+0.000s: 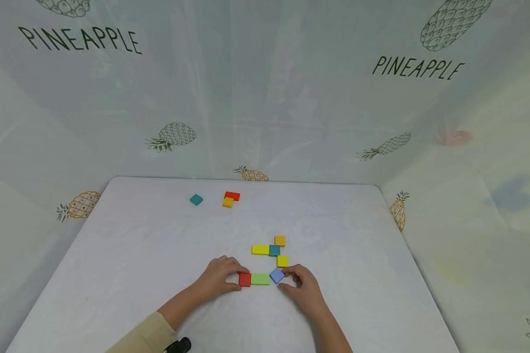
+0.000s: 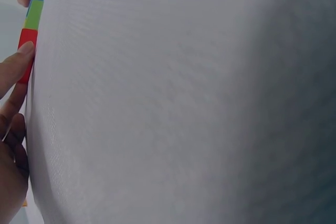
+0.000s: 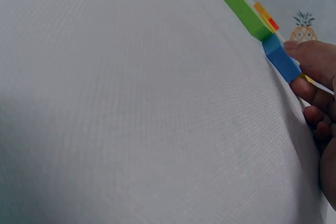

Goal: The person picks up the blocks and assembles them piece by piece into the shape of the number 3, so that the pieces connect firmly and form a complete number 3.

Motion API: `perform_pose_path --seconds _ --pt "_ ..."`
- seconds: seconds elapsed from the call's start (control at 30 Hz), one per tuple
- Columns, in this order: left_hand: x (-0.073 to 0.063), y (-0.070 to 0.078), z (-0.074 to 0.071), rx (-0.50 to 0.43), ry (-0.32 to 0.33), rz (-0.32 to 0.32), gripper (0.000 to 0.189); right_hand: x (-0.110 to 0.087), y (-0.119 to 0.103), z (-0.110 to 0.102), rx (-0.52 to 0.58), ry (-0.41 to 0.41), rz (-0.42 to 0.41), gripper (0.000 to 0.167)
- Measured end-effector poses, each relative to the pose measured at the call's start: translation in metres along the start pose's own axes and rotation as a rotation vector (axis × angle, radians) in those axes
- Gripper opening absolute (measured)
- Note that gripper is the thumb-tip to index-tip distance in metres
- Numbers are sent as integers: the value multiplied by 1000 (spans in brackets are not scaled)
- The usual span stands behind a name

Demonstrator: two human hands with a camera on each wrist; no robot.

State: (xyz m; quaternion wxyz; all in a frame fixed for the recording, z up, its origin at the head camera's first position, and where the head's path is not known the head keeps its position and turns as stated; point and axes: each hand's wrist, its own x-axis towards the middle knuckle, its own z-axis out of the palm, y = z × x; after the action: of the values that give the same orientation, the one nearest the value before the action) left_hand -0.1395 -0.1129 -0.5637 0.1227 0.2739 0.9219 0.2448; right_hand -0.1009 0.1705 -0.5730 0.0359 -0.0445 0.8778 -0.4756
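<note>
A red block (image 1: 245,280) lies at the left end of a short row, pinched between thumb and fingers of my left hand (image 1: 218,275). Against it sits a longer light green block (image 1: 260,279). At the green block's right end, my right hand (image 1: 305,289) pinches a blue block (image 1: 277,275), which stands turned at an angle to the row. The right wrist view shows the blue block (image 3: 280,59) with one corner close to the green block's end. In the left wrist view my left thumb overlaps the red block (image 2: 28,36).
Just behind the row lie a yellow square block (image 1: 282,261), a teal block (image 1: 274,250), a long yellow block (image 1: 260,250) and an orange block (image 1: 280,240). Farther back are another teal block (image 1: 196,199), a red block (image 1: 233,196) and an orange block (image 1: 227,202) on the white table (image 1: 357,235).
</note>
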Motion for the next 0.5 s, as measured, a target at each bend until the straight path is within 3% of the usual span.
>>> perform_pose_path --seconds 0.5 --pt "1 -1 1 -18 -10 -13 44 0 0 1 -8 16 -17 31"
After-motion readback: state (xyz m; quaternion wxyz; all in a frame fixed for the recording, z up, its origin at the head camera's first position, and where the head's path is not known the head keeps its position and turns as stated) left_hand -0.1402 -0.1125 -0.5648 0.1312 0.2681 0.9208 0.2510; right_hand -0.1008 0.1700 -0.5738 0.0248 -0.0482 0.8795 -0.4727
